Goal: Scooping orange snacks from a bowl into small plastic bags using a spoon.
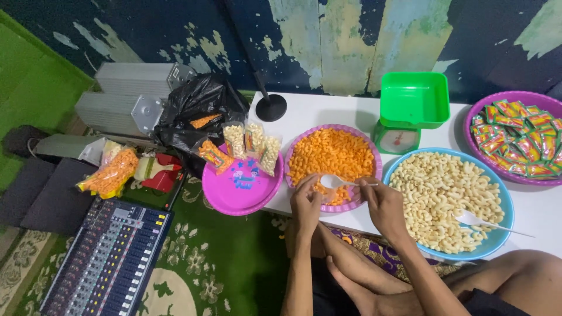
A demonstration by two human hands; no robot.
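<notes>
1. Both hands meet at the near rim of the purple basin (pixel 357 133) of orange puffed snacks (pixel 331 153), just below the middle of the frame. The left hand (pixel 305 203) is cupped with its fingers curled around something small and pale; I cannot tell for sure what it is, perhaps a little clear bag. The right hand (pixel 383 205) is closed around the handle of a white plastic spoon (pixel 339 182).
2. That spoon is the key relation: its long axis runs nearly level across the frame, handle at the right hand, bowl pointing left and sitting just above the left hand's fingertips. Both hands are about equally near the orange snacks, which lie directly up-frame from them.
3. Right of centre, the blue basin (pixel 503 202) holds pale curled snacks (pixel 445 196), with a second white spoon (pixel 486 222) lying in it, untouched, well apart from the right hand.
4. Left of the hands, a pink tray (pixel 240 193) carries a few filled clear packets (pixel 252 143).
5. Further up-frame stands a green kitchen scale (pixel 410 108), and at the far right a purple basin of small sachets (pixel 518 137).
</notes>
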